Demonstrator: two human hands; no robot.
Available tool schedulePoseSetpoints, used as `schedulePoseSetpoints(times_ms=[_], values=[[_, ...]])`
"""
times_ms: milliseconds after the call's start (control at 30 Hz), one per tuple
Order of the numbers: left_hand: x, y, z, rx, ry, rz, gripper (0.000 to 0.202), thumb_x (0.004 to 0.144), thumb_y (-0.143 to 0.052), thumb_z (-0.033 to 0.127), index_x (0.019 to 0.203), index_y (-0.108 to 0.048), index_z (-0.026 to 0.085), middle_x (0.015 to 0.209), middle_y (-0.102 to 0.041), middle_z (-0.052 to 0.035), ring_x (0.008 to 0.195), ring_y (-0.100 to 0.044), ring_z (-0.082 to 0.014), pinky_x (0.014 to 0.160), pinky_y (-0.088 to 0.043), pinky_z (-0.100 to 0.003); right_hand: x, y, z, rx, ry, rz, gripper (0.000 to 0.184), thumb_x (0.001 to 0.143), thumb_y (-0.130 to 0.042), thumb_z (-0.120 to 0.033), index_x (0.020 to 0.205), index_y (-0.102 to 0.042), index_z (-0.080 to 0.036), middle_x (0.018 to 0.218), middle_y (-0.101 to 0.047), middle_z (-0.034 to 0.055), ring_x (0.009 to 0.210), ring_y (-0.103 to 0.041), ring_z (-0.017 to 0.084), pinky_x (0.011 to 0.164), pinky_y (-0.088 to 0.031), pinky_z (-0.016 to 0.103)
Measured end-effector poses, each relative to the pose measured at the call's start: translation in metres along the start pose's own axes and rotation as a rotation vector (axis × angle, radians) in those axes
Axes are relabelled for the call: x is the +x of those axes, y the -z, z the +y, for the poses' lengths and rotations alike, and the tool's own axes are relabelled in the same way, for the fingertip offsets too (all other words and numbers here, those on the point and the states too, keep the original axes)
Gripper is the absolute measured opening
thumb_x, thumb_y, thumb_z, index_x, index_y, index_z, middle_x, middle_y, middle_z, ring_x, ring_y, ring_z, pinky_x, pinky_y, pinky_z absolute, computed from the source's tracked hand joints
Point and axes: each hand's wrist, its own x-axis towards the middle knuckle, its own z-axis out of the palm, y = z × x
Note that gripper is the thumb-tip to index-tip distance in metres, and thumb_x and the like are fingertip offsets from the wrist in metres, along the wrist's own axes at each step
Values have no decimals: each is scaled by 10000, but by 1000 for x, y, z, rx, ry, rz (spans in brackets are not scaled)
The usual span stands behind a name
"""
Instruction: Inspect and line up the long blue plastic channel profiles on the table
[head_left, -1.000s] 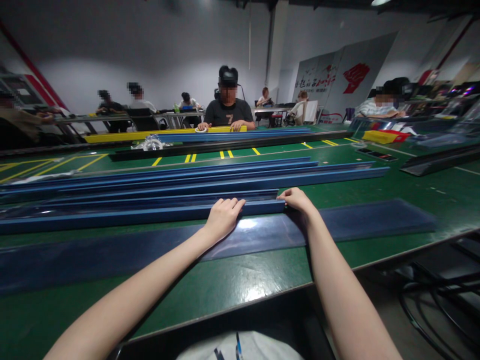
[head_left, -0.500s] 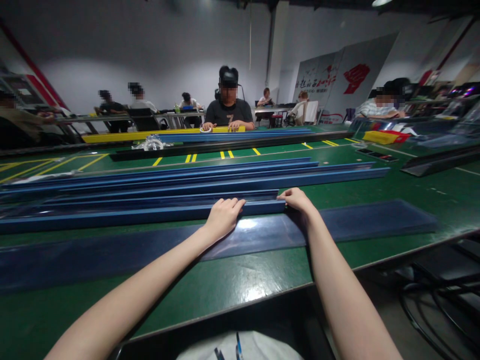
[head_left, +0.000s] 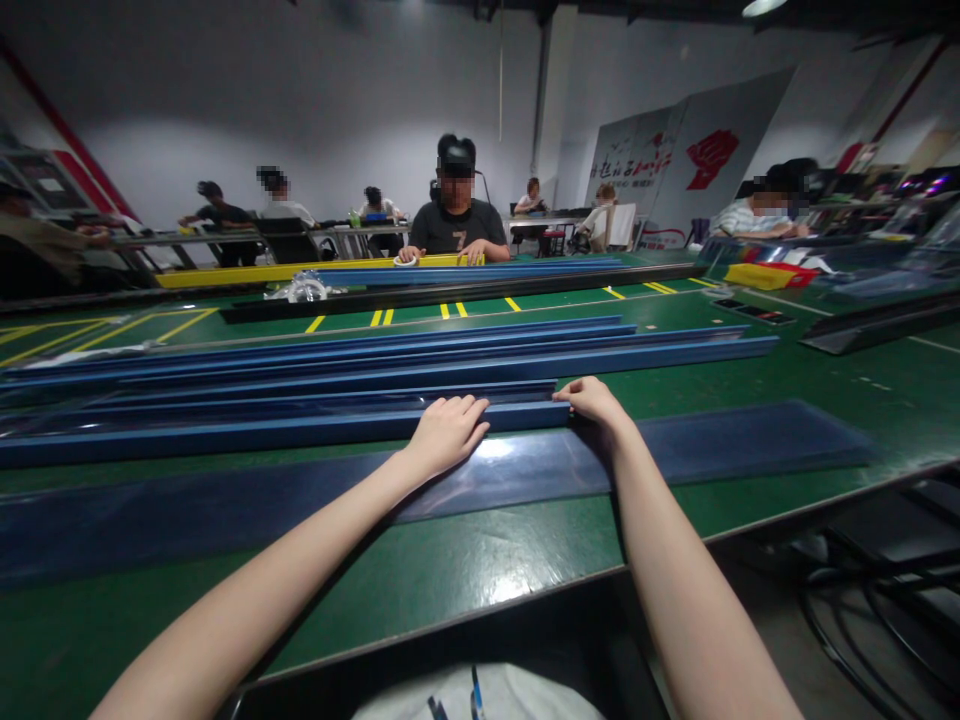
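Head view: blue channel [head_left: 225,437], on green table [head_left: 525,545] beyond a clear strip [head_left: 187,510]; our left hand [head_left: 446,436] curled over its near wall, tightness we cannot tell; our right hand [head_left: 596,402] pinching its right end; step, we judge, steadying that end; next move calls for even pressure.

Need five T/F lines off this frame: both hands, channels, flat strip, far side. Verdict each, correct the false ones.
1. The left-hand grip and right-hand grip are both at the nearest blue channel. True.
2. The left-hand grip is at that channel's right end. False: the right-hand grip is there; the left is farther left along it.
3. A flat see-through strip lies on the table, on the wearer's side of that channel. True.
4. The long bar before the co-worker opposite is red. False: yellow.
5. A dark channel lies toward the table's right. True.
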Motion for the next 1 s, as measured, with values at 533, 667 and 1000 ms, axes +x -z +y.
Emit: schedulePoseSetpoints(times_ms=[533,667,1000], values=[[-1,-6,2,-2,60,89,189,897,-428,316,957,-509,156,825,-626,-48,768,-572,-184,667,-357,-299,0,0,-2,-6,-3,0,139,710,-622,-237,661,-690,-125,540,-604,30,562,-556,120,515,-351,204],[-2,-5,3,-10,70,89,182,895,-435,313,947,-515,157,820,-626,-48,766,-571,-185,666,-357,-301,0,-1,-2,-3,-1,2,132,704,-626,-234,650,-689,-131,539,-605,28,569,-559,122,522,-356,204],[0,-3,3,-22,109,10,204,900,-420,328,945,-518,155,835,-629,-56,793,-577,-195,681,-363,-306,0,-1,-1,19,11,14,129,692,-629,-236,637,-689,-135,530,-611,30,571,-568,133,539,-370,216]])
